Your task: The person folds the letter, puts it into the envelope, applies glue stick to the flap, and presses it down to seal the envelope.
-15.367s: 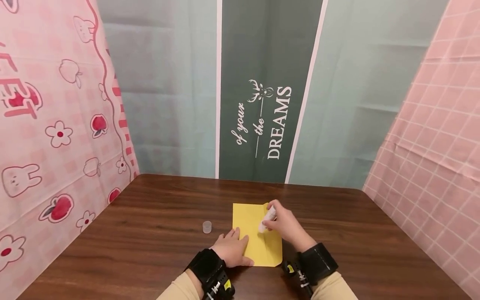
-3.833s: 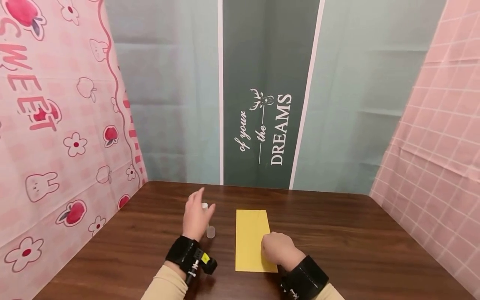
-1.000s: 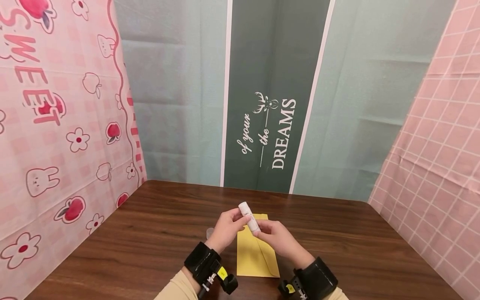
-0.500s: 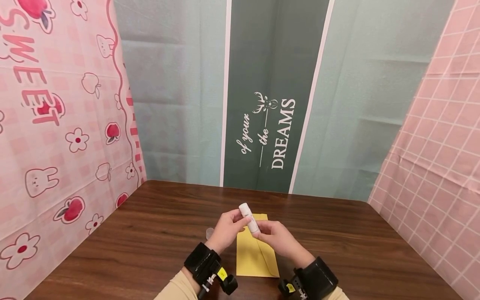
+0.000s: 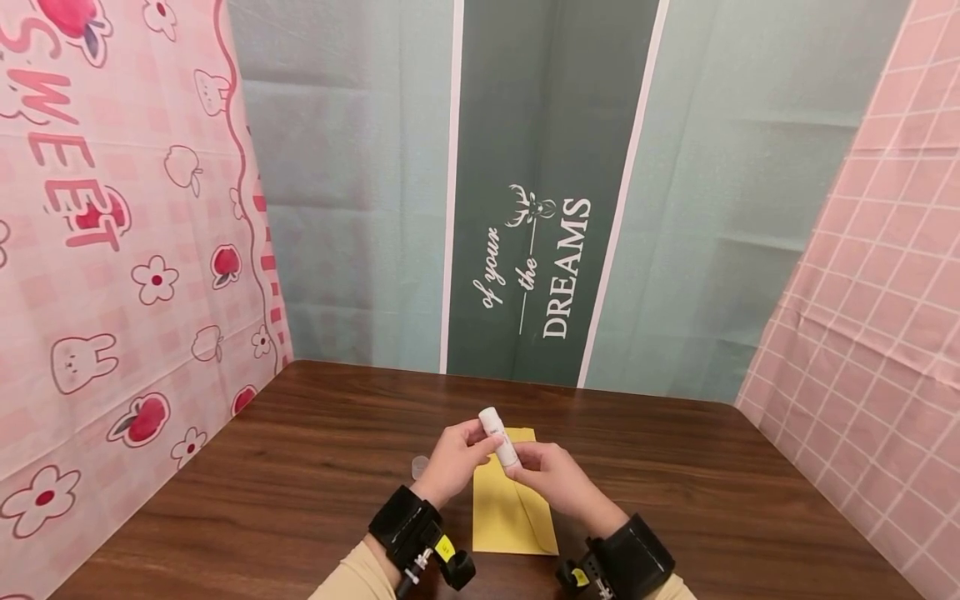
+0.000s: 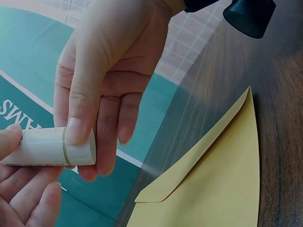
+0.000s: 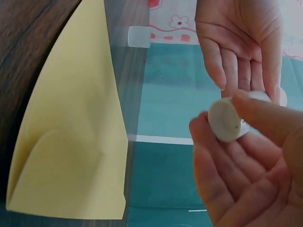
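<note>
Both hands hold a white glue stick (image 5: 500, 437) in the air above the far part of a yellow paper envelope (image 5: 498, 521). It is tilted, its far end leaning left. My left hand (image 5: 450, 454) grips the upper part between thumb and fingers. My right hand (image 5: 561, 477) pinches the ringed bottom end, thumb on top in the left wrist view. The stick's round base (image 7: 225, 122) faces the camera in the right wrist view. On the table, left of the envelope, sits a translucent cap (image 5: 420, 467), partly behind my left hand. A long flap (image 6: 199, 153) on the envelope's right side is folded over, slightly raised.
The dark wood table (image 5: 262, 500) extends around the envelope. Printed cloth hangs behind it, with pink cloths (image 5: 847, 275) at the sides. Black camera straps (image 5: 632, 557) wrap both wrists.
The right hand earlier rubbed the glue stick on the paper; later the fist pressed the folded side while the left hand was by the stick. Both hands now hold it, almost still for a second.
</note>
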